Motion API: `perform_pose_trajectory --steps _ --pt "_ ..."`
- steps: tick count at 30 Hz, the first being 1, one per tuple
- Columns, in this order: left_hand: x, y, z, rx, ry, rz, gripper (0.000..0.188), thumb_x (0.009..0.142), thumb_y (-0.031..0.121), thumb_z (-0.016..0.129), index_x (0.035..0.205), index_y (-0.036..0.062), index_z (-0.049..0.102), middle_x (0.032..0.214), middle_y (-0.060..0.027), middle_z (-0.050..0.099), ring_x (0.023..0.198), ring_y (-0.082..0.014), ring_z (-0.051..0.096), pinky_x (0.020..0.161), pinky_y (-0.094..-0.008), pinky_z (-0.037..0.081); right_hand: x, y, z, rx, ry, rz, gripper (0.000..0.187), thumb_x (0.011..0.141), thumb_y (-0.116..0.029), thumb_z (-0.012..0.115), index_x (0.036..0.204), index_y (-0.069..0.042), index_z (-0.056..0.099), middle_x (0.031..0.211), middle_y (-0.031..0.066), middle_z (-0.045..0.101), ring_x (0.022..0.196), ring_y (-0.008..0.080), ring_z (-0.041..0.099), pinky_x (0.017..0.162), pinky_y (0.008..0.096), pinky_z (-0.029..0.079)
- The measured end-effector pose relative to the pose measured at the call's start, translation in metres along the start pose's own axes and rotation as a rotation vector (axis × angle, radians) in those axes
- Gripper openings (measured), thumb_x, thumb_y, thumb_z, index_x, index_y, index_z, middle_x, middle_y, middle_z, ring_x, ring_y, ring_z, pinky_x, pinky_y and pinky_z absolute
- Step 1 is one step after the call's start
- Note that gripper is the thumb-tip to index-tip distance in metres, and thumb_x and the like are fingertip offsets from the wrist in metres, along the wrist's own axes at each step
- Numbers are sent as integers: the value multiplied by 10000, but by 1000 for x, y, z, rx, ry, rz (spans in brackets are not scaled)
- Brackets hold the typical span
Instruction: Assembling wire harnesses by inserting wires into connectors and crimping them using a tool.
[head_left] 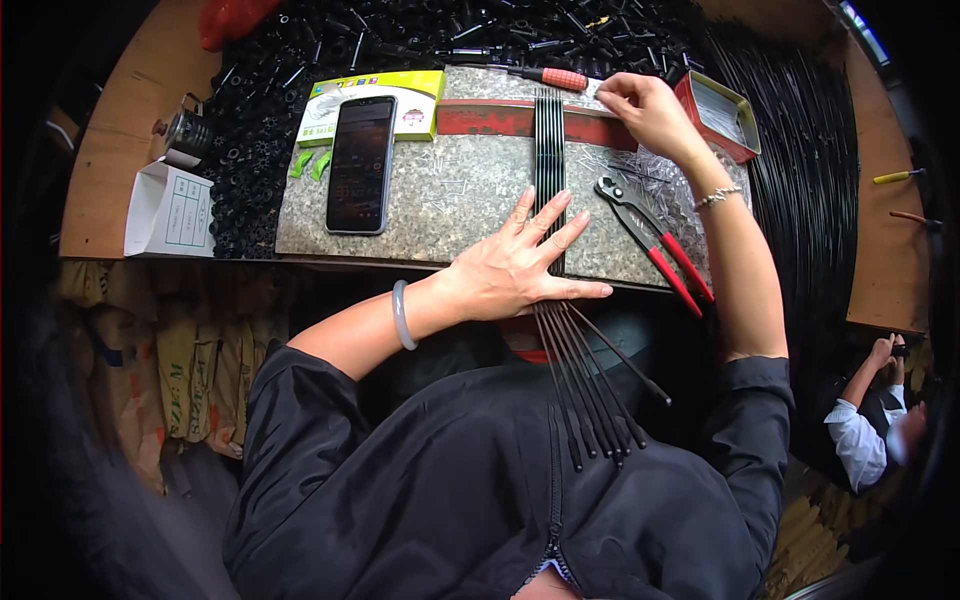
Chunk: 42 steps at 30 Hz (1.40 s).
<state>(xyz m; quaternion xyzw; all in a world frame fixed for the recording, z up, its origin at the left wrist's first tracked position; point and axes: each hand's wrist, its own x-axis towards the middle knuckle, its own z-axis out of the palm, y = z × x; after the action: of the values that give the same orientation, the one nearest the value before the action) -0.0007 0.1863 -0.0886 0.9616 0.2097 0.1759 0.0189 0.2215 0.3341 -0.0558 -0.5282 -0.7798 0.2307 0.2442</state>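
Black rods [549,140] under a spread left hand [515,268]

They lie across the red bar [480,120], near ends past the stone slab [425,200]. That hand covers them, fingers wide; the right hand [648,115] pinches narrowly near the screwdriver [563,79], whether on anything I cannot tell

left hand [512,268]: spread over black rods [549,150] | right hand [648,112]: near red-handled screwdriver [564,79] | pliers [664,246]: right of rods
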Motion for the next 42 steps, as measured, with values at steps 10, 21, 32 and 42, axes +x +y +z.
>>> perform_pose_trajectory --steps 10,21,32,42 --pt "-5 -7 3 20 16 20 588 787 296 546 1317 468 356 1326 -237 389 1244 -481 332 958 -635 313 30 11 34 179 -125 108 269 824 -236 635 922 13 660 704 80 637 666 98 555 653 276 462" --pt "-10 -11 2 62 9 25 572 798 310 528 1320 464 353 1313 -236 402 1239 -472 347 973 -628 300 36 -22 28 89 -197 233 216 869 -196 619 913 14 646 773 -9 626 699 27 521 636 199 439" --pt "-6 -8 2 -11 12 21 610 772 331 563 1324 466 342 1315 -231 411 1244 -460 351 970 -624 308 30 4 32 263 -144 185 233 820 -195 659 918 16 672 719 20 635 664 65 524 651 247 456" --pt "-10 -10 3 34 42 27 619 766 329 574 1324 462 342 1320 -233 406 1244 -453 354 973 -626 301 33 -9 34 285 -244 33 160 885 -100 564 972 21 621 836 -13 617 777 32 528 721 201 451"
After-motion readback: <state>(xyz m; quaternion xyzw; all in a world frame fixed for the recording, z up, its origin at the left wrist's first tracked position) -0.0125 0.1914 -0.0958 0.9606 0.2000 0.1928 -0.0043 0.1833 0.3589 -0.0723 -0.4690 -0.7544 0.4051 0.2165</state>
